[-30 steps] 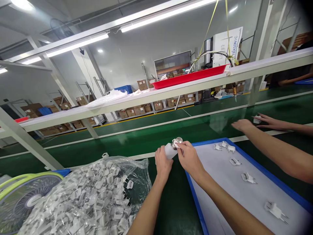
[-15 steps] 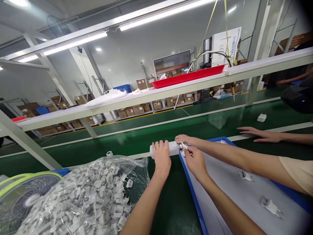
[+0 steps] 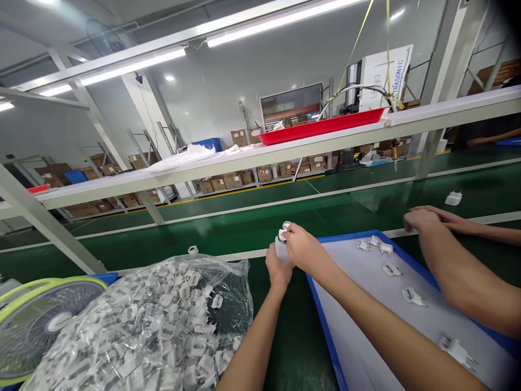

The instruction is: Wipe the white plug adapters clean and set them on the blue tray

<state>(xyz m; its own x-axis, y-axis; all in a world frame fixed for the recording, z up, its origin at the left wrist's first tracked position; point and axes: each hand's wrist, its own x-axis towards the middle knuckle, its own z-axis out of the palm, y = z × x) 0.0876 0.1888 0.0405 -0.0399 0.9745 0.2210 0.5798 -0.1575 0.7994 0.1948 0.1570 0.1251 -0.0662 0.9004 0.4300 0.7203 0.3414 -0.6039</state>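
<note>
From my remote seat I saw a long green bench (image 3: 236,231) filling the lower part of the frame, with pale strips (image 3: 244,255) running along it. At lower left, a clear plastic bag (image 3: 163,320) heaped with small white parts lay directly on it. One loose white part (image 3: 193,250) sat near the bag's top edge. At lower right lay a blue-rimmed tray (image 3: 324,331), and near the right edge a white plug (image 3: 453,199). Across the middle, a raised shelf (image 3: 285,151) carried a red tray (image 3: 325,128) and, further left, crumpled plastic film (image 3: 183,157).
</note>
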